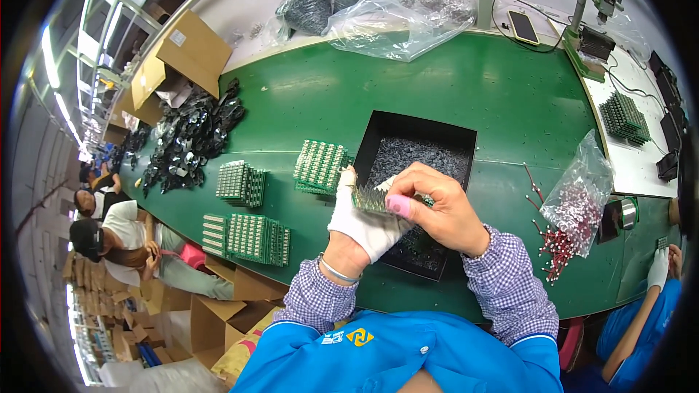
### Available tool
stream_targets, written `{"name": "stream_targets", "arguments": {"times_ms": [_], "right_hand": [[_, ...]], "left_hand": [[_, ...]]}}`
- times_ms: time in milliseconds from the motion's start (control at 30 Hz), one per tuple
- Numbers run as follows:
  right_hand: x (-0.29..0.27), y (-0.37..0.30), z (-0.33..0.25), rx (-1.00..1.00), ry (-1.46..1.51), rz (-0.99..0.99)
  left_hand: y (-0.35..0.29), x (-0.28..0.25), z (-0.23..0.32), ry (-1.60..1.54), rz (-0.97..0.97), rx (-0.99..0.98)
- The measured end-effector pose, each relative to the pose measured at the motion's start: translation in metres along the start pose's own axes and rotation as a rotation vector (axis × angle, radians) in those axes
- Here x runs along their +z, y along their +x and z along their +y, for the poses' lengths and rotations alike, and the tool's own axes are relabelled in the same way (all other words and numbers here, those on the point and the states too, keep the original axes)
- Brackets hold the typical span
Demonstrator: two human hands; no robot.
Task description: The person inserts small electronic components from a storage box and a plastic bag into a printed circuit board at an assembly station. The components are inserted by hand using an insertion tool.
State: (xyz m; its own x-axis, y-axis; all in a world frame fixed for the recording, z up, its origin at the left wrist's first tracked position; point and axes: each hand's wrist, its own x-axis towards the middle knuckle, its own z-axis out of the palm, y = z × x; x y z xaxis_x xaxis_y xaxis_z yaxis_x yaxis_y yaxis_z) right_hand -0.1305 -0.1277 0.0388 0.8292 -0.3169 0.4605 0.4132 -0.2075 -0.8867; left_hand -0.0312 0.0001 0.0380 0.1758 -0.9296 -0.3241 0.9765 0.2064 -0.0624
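Note:
My left hand (364, 233), in a white glove, is closed around a green circuit board (370, 199) with a row of thin pins standing up from it. My right hand (443, 207) is bare apart from a pink cover on the thumb. Its thumb and fingers pinch together at the board's right end; whatever is between them is hidden. Both hands are over the near part of a black box (467, 147), where many small dark, spiky parts (429, 156) lie. A stack of green boards (319, 164) stands just left of the gloved fingers.
More board stacks (240, 183) (256, 239) stand on the green table (510, 94) to the left, before a heap of black plastic (191, 138). On the right lie red-and-white wire pieces (571, 222), partly bagged. Clear bags (408, 22) and a phone (523, 27) are at the back. A co-worker's gloved hand (658, 269) is far right.

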Motion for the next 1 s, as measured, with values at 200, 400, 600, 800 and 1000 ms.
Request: {"name": "stream_targets", "arguments": {"times_ms": [200,400,600,800,1000], "right_hand": [[0.001,-0.001,0.003,0.02,-0.03,-0.008],[-0.001,-0.001,0.006,0.123,0.126,0.059],[-0.006,0.0,0.014,-0.093,0.056,-0.05],[-0.005,0.0,0.015,0.086,0.118,0.013],[-0.005,-0.001,0.018,0.145,0.231,0.025]], "left_hand": [[0.0,-0.007,0.0,0.001,0.035,0.05],[-0.001,-0.004,-0.001,0.005,0.064,0.105],[-0.001,-0.004,0.006,-0.033,-0.023,0.055],[-0.004,0.005,0.007,0.062,0.14,0.124],[-0.004,0.001,0.012,0.017,0.025,0.071]]}}
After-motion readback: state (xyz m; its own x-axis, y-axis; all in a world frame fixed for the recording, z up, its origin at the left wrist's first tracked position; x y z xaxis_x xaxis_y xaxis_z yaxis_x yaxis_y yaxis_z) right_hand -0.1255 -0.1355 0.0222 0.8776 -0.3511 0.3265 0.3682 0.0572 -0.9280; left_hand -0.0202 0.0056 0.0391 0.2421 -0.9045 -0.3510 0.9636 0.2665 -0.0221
